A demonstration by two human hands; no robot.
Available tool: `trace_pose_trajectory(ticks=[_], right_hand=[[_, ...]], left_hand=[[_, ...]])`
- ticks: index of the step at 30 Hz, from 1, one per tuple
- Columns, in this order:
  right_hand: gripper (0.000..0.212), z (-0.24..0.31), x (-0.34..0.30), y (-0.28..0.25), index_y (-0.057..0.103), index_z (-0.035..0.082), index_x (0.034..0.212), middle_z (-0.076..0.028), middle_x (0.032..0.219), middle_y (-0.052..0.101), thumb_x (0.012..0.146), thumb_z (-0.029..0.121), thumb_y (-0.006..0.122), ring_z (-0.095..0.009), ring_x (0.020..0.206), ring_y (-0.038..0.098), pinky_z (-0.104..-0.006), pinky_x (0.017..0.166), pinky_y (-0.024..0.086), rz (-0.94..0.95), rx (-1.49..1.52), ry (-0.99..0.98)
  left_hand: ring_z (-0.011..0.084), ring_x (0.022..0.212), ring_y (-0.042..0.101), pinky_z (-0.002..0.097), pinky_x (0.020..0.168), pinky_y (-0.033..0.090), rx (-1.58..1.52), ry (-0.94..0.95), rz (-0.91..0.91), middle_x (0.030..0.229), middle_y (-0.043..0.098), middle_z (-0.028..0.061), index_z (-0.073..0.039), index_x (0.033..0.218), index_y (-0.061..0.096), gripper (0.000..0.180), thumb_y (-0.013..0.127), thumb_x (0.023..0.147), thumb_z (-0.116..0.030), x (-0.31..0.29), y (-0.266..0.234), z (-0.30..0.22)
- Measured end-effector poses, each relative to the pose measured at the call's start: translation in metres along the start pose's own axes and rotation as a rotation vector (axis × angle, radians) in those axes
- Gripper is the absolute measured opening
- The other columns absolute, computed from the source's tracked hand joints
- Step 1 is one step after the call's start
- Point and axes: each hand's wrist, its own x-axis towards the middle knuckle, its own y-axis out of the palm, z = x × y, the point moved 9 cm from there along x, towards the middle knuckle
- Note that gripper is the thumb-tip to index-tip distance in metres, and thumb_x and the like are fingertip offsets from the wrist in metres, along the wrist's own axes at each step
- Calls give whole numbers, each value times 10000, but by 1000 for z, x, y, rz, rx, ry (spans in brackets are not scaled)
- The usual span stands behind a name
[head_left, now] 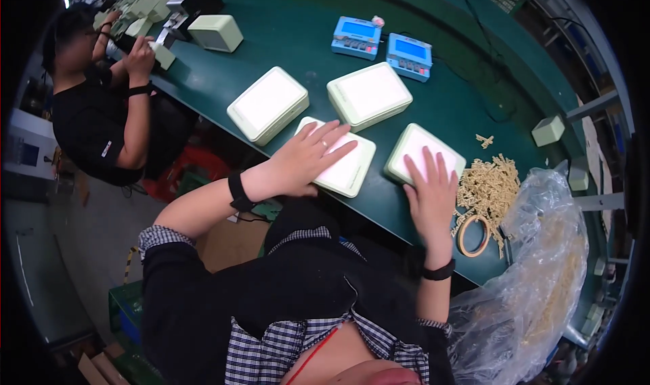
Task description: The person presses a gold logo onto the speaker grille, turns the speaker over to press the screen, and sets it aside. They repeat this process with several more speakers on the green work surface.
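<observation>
Hands lie flat on 2 pale green boxes on the green counter [271, 19]: left hand [305, 158] on one box [352, 168], right hand [433, 192] on another [413, 145], fingers spread

I see a long dark green desk [298, 53] running diagonally across the view. On it lie four pale green square boxes with white tops: one at the near edge [353, 168], one just to its right [413, 148], and two farther back, the left [268, 104] and the right [369, 95]. Behind them sit two blue handheld devices with grey screens, side by side [356, 37] [409, 56]. A smaller pale green box [215, 32] rests toward the far left end. On the right lie a heap of small beige parts [489, 187], a roll of tape [474, 235], a small pale cube [548, 130] and a crumpled clear plastic bag [542, 250].
</observation>
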Motion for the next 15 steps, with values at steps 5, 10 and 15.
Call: trace_pose_trajectory(ticks=[5,10,15], right_hand=[[496,-3,4,-17,490,149,1396,-132,1510,369,922,252,595,-354,1389,346,-523,1115,267,34,381,76],[581,2,-5,-7,416,31,1425,-170,1498,376,929,291,569,-327,1388,358,-395,1141,249,112,1251,262],[804,50,-7,-20,325,-34,1454,-206,1435,438,823,355,637,-294,1355,403,-363,1133,265,268,2118,277]], left_hand=[[387,1321,373,529,1110,294,-87,-116,-10,1421,385,208,-209,1424,460,915,849,601,-312,-5,2,19],[287,1306,400,570,1091,323,-48,211,-265,1372,427,119,-444,1354,491,782,816,668,-254,-4,-33,-5],[237,1293,419,581,1095,347,-95,522,-722,1351,457,26,-545,1313,477,723,729,767,-145,-10,-83,-39]])
